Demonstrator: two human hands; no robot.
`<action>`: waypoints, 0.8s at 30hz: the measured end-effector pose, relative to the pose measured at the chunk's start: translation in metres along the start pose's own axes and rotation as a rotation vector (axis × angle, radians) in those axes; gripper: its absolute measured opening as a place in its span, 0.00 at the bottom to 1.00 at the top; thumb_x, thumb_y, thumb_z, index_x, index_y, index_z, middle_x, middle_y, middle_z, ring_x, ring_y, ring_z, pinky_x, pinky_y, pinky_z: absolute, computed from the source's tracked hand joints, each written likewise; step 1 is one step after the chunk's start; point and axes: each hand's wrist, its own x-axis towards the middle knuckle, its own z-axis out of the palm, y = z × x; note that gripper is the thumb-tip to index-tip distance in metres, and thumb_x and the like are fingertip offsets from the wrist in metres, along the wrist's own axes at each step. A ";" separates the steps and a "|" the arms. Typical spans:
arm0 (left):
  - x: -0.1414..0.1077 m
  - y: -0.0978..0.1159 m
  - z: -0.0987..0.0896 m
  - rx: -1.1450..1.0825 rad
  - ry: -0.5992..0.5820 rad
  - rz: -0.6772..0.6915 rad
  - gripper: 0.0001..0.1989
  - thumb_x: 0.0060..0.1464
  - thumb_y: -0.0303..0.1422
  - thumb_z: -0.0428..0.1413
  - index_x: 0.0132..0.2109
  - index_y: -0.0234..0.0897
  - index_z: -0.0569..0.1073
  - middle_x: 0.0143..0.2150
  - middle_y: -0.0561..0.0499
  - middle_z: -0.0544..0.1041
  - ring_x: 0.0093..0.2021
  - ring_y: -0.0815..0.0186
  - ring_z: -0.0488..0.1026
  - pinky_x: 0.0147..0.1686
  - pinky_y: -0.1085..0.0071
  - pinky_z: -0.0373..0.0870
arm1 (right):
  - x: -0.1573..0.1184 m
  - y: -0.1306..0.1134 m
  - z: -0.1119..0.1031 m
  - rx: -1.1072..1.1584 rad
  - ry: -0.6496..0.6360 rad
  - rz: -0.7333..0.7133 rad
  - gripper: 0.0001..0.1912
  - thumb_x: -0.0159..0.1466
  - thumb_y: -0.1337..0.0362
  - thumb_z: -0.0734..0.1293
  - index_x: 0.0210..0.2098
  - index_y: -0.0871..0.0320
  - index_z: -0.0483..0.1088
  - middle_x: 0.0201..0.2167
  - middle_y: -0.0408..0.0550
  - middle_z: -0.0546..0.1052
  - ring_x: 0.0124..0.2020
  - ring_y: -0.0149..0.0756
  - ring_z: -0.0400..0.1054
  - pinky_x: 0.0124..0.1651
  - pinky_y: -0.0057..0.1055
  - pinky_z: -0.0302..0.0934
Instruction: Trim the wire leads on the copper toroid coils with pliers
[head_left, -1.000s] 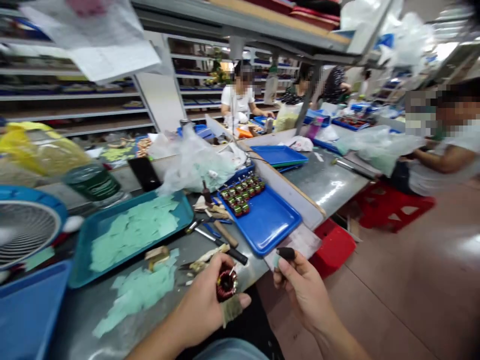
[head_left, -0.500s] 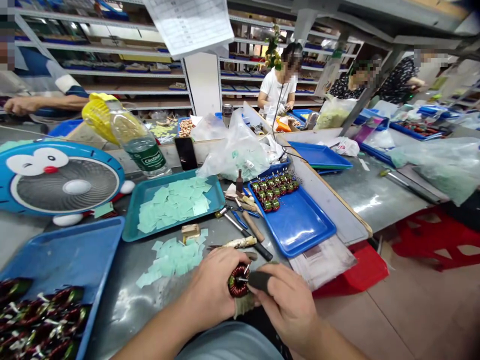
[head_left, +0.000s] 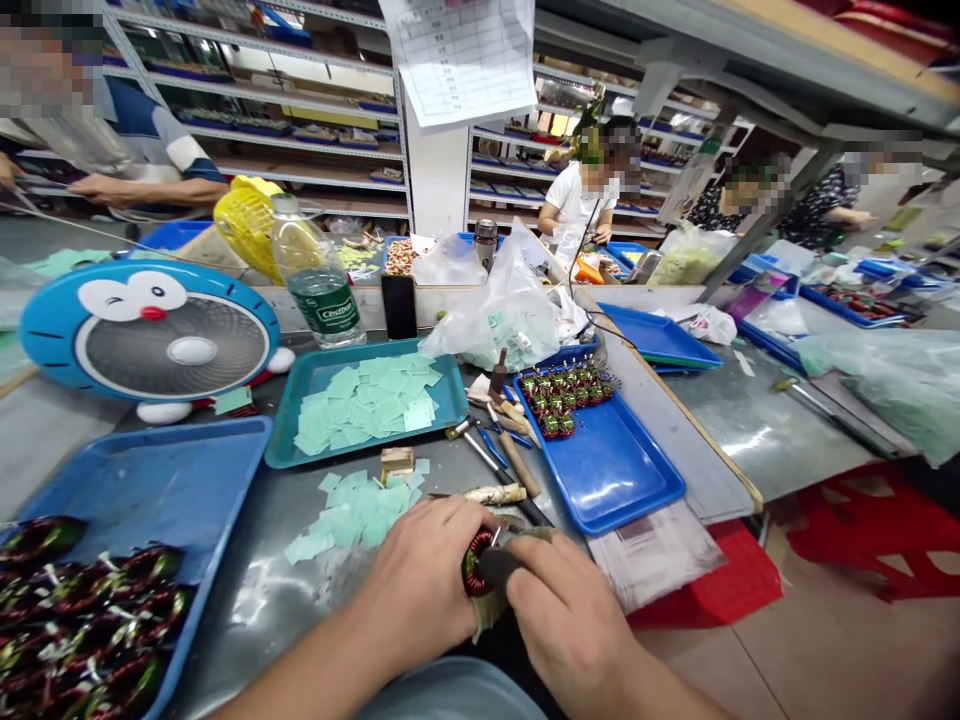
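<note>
My left hand (head_left: 427,565) is closed around a toroidal coil (head_left: 477,562), a ring wound with reddish copper wire, above the table's near edge. My right hand (head_left: 566,600) is closed against the coil's right side, its fingers bent around a wire end. A dark cover wraps one of its fingertips and lies over part of the ring. A short silvery wire end sticks up from the ring between both hands. The right thumb is mostly hidden. A drab cloth-like strip (head_left: 489,612) hangs below the coil.
Larger wound coils (head_left: 97,620) fill part of a blue tray (head_left: 225,500) at left. Green paper slips (head_left: 367,395) lie in a teal tray (head_left: 277,455). Beyond my hands are a hammer (head_left: 487,455) and a blue tray (head_left: 630,470) with small coils. Co-workers sit farther back.
The view has shifted, so the background sits farther right. My right hand has turned inward, and its covered fingertip now overlaps the coil more. My left hand keeps its hold.
</note>
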 end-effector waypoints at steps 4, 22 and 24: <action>-0.004 0.000 -0.001 -0.002 -0.016 -0.046 0.18 0.44 0.28 0.59 0.45 0.41 0.73 0.43 0.48 0.80 0.43 0.51 0.76 0.43 0.58 0.67 | 0.003 -0.001 0.008 0.007 0.012 -0.020 0.15 0.70 0.75 0.57 0.37 0.55 0.72 0.38 0.54 0.81 0.33 0.40 0.68 0.37 0.36 0.66; -0.003 0.005 -0.003 0.115 0.020 -0.004 0.07 0.50 0.31 0.56 0.39 0.40 0.70 0.36 0.46 0.78 0.36 0.52 0.74 0.37 0.59 0.65 | -0.002 -0.007 0.028 1.180 -0.029 0.875 0.18 0.70 0.51 0.69 0.54 0.52 0.70 0.45 0.47 0.78 0.46 0.40 0.74 0.51 0.37 0.66; -0.004 0.005 -0.002 0.129 0.021 -0.011 0.07 0.51 0.31 0.55 0.39 0.40 0.70 0.36 0.46 0.78 0.37 0.51 0.74 0.37 0.59 0.65 | -0.002 -0.009 0.028 1.166 -0.038 0.884 0.17 0.70 0.50 0.69 0.53 0.52 0.70 0.46 0.48 0.79 0.46 0.41 0.74 0.51 0.38 0.66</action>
